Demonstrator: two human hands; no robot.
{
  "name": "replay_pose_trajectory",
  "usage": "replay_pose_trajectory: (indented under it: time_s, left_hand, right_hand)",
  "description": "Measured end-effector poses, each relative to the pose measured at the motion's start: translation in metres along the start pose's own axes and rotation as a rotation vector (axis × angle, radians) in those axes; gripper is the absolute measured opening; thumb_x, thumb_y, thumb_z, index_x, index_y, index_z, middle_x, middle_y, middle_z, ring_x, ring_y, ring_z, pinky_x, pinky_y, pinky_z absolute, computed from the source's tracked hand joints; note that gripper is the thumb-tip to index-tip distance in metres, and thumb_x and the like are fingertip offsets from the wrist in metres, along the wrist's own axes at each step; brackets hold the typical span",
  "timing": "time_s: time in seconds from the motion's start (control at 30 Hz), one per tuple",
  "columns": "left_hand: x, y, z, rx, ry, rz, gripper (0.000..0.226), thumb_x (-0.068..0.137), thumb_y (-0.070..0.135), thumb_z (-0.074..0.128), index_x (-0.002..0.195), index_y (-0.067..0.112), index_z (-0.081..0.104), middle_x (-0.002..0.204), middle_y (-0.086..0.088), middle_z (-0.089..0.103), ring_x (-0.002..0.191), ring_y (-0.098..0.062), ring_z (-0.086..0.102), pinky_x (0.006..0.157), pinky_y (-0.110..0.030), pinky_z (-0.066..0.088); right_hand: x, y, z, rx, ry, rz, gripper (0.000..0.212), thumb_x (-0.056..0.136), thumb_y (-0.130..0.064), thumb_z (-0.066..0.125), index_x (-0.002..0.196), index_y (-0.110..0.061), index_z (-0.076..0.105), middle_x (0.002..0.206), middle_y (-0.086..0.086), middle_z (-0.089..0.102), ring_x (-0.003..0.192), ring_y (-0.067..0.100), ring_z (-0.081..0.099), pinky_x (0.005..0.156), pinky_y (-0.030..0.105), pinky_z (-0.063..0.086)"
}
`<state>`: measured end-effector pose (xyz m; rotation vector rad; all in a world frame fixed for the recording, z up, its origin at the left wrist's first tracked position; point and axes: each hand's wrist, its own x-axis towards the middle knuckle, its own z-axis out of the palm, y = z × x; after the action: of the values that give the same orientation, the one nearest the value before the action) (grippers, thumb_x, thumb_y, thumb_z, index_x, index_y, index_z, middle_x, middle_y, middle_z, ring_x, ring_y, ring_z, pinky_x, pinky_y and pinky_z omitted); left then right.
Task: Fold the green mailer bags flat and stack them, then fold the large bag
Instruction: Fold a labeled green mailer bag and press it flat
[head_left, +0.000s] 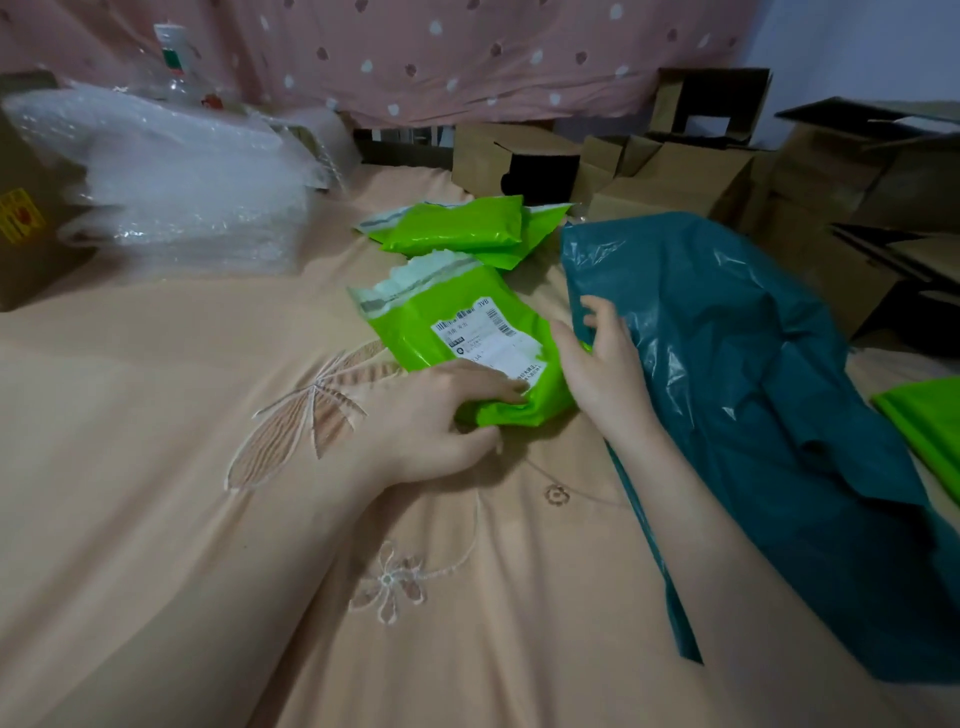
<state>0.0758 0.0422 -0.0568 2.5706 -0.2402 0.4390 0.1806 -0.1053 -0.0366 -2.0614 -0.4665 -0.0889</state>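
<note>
1. Peach bedsheet (156, 519) embroidered with flowers and leaves, spread across the whole near ground as the work surface.
2. Two bare forearms reaching in from the bottom edge toward the centre.
3. Left hand (431, 415) palm-down on the near end of a lime-green mailer bag (467, 332), fingers (498, 387) laid over its top face at the lower corner of the white shipping label (491, 343), thumb tucked below the bag's near edge, so gripping that end.
4. Right hand (602, 364) set against the same bag's right edge, fingers spread and loosely curled, open rather than clenched; fingertips touching the dark teal large bag (753, 389) just beside it. Cannot tell whether anything is pinched under the palm.
5. Lime-green mailer bag lying on the sheet in mid-frame, label up, torn grey-white mouth pointing away.
6. Teal large bag crumpled and glossy, running from lower right up to mid-right, under the right forearm.
7. Corner of another green bag (924, 431) at the right edge, beyond the teal plastic.
8. Farther back, a small pile of green mailers (462, 226) resting one on another.
9. Far left, a heap of clear bubble wrap (171, 182); far right and rear, brown cardboard boxes (675, 176).
10. Behind everything, a pink dotted cloth (441, 52) hanging.
</note>
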Motion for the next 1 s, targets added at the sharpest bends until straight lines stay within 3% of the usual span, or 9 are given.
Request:
replay_pose_trajectory:
  time_s: [0.13, 0.27, 0.33, 0.47, 0.6, 0.73, 0.8, 0.87, 1.0]
  left_hand:
    - [0.001, 0.007, -0.001, -0.088, 0.008, 0.015, 0.052, 0.088, 0.052, 0.031, 0.113, 0.021, 0.065, 0.12, 0.01, 0.064, 0.113, -0.007, 0.056, 0.097, -0.031, 0.042]
    - [0.003, 0.0, 0.006, 0.027, 0.2, -0.152, 0.052, 0.087, 0.056, 0.029, 0.102, 0.024, 0.066, 0.113, 0.012, 0.063, 0.108, -0.012, 0.057, 0.09, -0.037, 0.046]
    - [0.003, -0.009, 0.01, 0.192, 0.298, -0.287, 0.058, 0.08, 0.057, 0.03, 0.112, 0.02, 0.061, 0.118, 0.0, 0.057, 0.109, -0.024, 0.054, 0.092, -0.038, 0.044]
    - [-0.001, -0.023, 0.012, 0.318, 0.302, -0.611, 0.086, 0.075, 0.07, 0.035, 0.133, 0.007, 0.039, 0.137, -0.021, 0.04, 0.124, -0.038, 0.039, 0.103, -0.043, 0.031]
    - [0.0, -0.025, 0.015, 0.302, 0.241, -0.532, 0.095, 0.07, 0.072, 0.017, 0.135, 0.005, 0.038, 0.135, -0.02, 0.044, 0.129, -0.035, 0.035, 0.108, -0.041, 0.024]
    - [0.002, -0.017, 0.012, 0.055, 0.261, -0.465, 0.059, 0.09, 0.043, 0.05, 0.137, 0.009, 0.035, 0.133, -0.013, 0.048, 0.128, -0.027, 0.038, 0.102, -0.029, 0.025]
    - [0.003, -0.013, 0.012, -0.088, 0.323, -0.367, 0.055, 0.089, 0.025, 0.058, 0.137, 0.011, 0.034, 0.132, -0.009, 0.049, 0.125, -0.022, 0.042, 0.094, -0.02, 0.028]
    - [0.005, -0.012, 0.012, -0.158, 0.387, -0.293, 0.06, 0.087, 0.014, 0.061, 0.139, 0.011, 0.031, 0.139, -0.006, 0.044, 0.129, -0.017, 0.039, 0.101, -0.019, 0.028]
    - [0.01, -0.009, 0.006, -0.252, 0.542, -0.237, 0.069, 0.079, 0.005, 0.067, 0.138, 0.015, 0.033, 0.138, 0.002, 0.04, 0.125, -0.008, 0.044, 0.101, -0.035, 0.042]
  right_hand:
    - [0.001, 0.007, -0.004, -0.114, -0.026, -0.019, 0.041, 0.082, -0.022, 0.064, 0.121, -0.015, 0.055, 0.117, 0.009, 0.062, 0.112, 0.026, 0.055, 0.086, 0.029, 0.039]
    - [-0.003, -0.001, -0.009, -0.177, -0.1, -0.009, 0.05, 0.075, -0.015, 0.068, 0.123, -0.019, 0.055, 0.098, -0.003, 0.066, 0.108, 0.025, 0.057, 0.083, 0.029, 0.043]
    - [-0.003, -0.002, -0.012, -0.209, -0.141, -0.01, 0.047, 0.073, -0.016, 0.071, 0.118, -0.02, 0.059, 0.082, -0.012, 0.058, 0.104, 0.023, 0.059, 0.084, 0.03, 0.046]
    - [0.0, 0.003, -0.014, -0.191, -0.135, 0.056, 0.039, 0.076, -0.043, 0.07, 0.107, -0.02, 0.064, 0.093, 0.0, 0.064, 0.099, 0.022, 0.061, 0.089, 0.037, 0.048]
    - [0.005, 0.01, -0.015, -0.197, -0.1, 0.103, 0.044, 0.079, -0.047, 0.065, 0.091, -0.005, 0.068, 0.091, 0.009, 0.069, 0.094, 0.027, 0.061, 0.085, 0.039, 0.05]
    - [0.003, 0.01, -0.013, -0.109, -0.225, 0.126, 0.05, 0.076, -0.041, 0.071, 0.087, 0.007, 0.064, 0.076, 0.01, 0.066, 0.075, 0.023, 0.061, 0.068, 0.033, 0.046]
    - [0.002, 0.009, -0.012, -0.084, -0.245, 0.119, 0.035, 0.076, -0.032, 0.073, 0.089, -0.001, 0.063, 0.087, 0.007, 0.068, 0.084, 0.022, 0.063, 0.074, 0.035, 0.049]
    - [0.002, 0.008, -0.011, -0.062, -0.252, 0.084, 0.02, 0.077, -0.024, 0.072, 0.087, -0.013, 0.058, 0.095, 0.007, 0.068, 0.09, 0.023, 0.063, 0.08, 0.037, 0.051]
    - [0.004, 0.007, -0.011, 0.026, -0.213, 0.011, 0.025, 0.077, -0.016, 0.071, 0.075, -0.024, 0.048, 0.098, 0.01, 0.067, 0.092, 0.029, 0.064, 0.085, 0.049, 0.051]
